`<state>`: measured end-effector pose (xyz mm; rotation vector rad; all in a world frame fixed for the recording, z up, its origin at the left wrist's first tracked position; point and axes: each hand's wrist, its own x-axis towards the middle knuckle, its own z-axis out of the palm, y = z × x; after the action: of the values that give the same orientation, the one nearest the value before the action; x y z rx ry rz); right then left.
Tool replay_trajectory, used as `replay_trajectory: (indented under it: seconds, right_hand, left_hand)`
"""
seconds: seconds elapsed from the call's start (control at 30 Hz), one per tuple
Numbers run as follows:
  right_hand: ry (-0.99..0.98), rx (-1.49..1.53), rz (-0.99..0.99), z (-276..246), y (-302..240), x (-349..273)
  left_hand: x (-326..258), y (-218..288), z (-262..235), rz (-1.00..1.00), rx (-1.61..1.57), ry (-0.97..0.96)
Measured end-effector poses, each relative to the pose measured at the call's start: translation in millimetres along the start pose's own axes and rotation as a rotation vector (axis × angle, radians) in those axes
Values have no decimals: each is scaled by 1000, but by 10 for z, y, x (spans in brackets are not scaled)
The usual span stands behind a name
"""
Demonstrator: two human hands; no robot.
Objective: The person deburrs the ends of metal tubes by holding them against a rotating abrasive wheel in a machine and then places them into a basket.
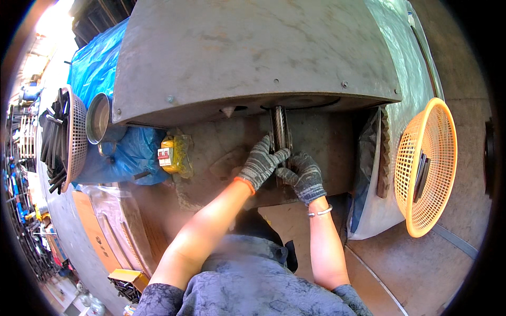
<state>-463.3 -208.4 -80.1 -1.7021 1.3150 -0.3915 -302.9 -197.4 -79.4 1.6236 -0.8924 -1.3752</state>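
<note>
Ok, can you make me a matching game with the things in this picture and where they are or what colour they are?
Things:
1. orange basket
2. blue tarp
3. left hand
4. yellow switch box

Descriptions:
A. wrapped in clear plastic, on the machine bed
B. far right, with dark flat pieces inside
C. in a grey knit glove, touching the upright metal shaft
D. upper left, behind the metal pot

Pairs: 1-B, 2-D, 3-C, 4-A

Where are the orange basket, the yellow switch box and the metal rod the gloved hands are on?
orange basket (428, 174), head view, its mesh wall.
yellow switch box (174, 154), head view, its front face.
metal rod (280, 126), head view, its upper shaft.
</note>
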Motion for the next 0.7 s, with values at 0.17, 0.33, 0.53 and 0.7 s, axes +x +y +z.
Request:
replay_trajectory:
  seconds: [0.17, 0.33, 0.53, 0.7]
  right_hand:
    - [-24, -65, 22, -19, -21, 27]
    - [17, 34, -83, -18, -35, 23]
    - [-31, 22, 98, -23, -64, 16]
    - [-15, -1, -1, -20, 8, 26]
  left_hand:
    - [45, -119, 27, -27, -115, -59]
    - [52, -114, 27, -39, -80, -33]
    - [72, -177, 42, -19, -102, -20]
    - [40, -123, 15, -10, -76, -26]
